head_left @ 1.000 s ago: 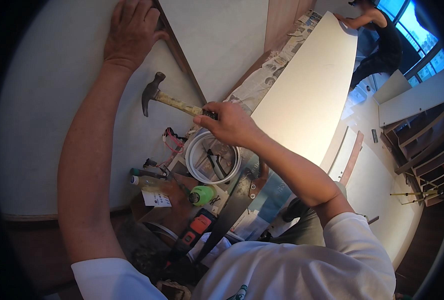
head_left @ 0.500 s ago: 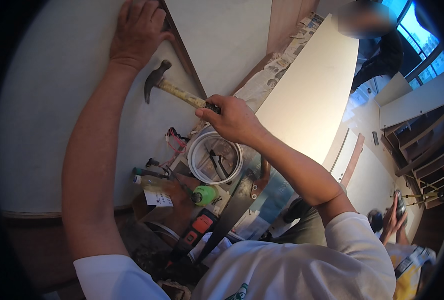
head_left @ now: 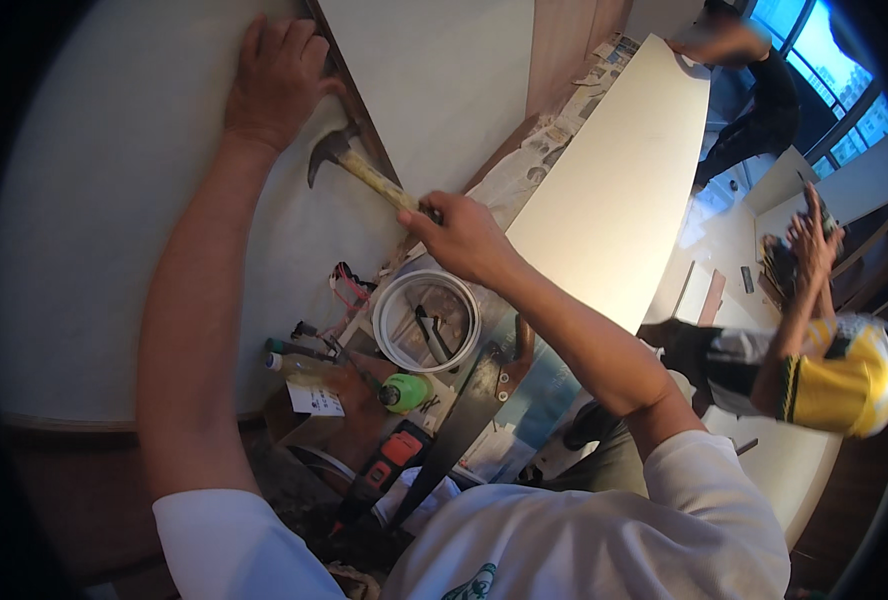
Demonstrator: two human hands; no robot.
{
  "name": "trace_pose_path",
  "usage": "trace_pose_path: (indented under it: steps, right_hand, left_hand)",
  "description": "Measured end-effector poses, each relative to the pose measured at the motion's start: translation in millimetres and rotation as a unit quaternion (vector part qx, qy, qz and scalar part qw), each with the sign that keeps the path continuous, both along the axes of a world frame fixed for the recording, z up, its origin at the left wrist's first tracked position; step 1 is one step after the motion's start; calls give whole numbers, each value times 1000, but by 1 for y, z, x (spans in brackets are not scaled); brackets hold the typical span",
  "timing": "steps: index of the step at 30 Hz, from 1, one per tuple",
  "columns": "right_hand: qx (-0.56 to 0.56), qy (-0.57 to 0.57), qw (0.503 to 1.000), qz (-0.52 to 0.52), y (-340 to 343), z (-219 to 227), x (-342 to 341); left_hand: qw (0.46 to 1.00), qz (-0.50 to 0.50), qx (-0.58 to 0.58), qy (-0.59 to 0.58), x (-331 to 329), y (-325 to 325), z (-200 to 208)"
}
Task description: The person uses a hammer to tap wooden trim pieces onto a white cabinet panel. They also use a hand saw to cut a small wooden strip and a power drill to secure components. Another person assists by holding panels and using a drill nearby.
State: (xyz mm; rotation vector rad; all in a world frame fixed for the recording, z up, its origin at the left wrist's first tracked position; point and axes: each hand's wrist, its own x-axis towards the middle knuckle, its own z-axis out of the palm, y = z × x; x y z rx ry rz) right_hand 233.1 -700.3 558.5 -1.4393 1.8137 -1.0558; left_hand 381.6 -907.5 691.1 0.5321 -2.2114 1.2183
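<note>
"Dark metal at one end, yellowed along the handle: where is that hammer (head_left: pixel 370 179)?"

"In the right hand (head_left: pixel 461 236), over the pale panel (head_left: pixel 84 250), its curved claw pointing down and left."

"How is it held?"

"Fingers closed round the tail of the handle, the head well clear of them."

"And how should it handle?"

"Stiff, sturdy and head-heavy, I'd judge. Holding that low favours swing; nearer the head would give finer control. The handle looks scuffed, so probably not slippery."

"The left hand (head_left: pixel 276 90)?"

"On the panel, fingers bent, thumb out toward the brown strip (head_left: pixel 361 111). I can't tell whether it grips anything."

"What's below?"

"A round white tub (head_left: pixel 379 322) with a dark tool inside, a rounded green bottle (head_left: pixel 404 392), and a saw (head_left: pixel 459 422) with a flat, stained blade."

"Farther out?"

"A long, smooth board (head_left: pixel 604 210) with one bowed edge, next to crumpled newspaper (head_left: pixel 544 150). Beyond are a person in yellow (head_left: pixel 834 388) and another in dark clothes (head_left: pixel 772 100)."
</note>
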Motion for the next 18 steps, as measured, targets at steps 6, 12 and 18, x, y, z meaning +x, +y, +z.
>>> trace_pose_path:
  steps: [6,12,18]
  right_hand:
    - [60,21,997,39,97,-3,-22]
    - [86,24,996,-21,198,-22,-50]
    - [118,-1,987,-111,258,-28,-66]
  left_hand:
    - [995,62,46,69,8,14,-20]
    - [917,119,180,336,-27,31,-83]
    - [770,94,249,580,-85,38,-131]
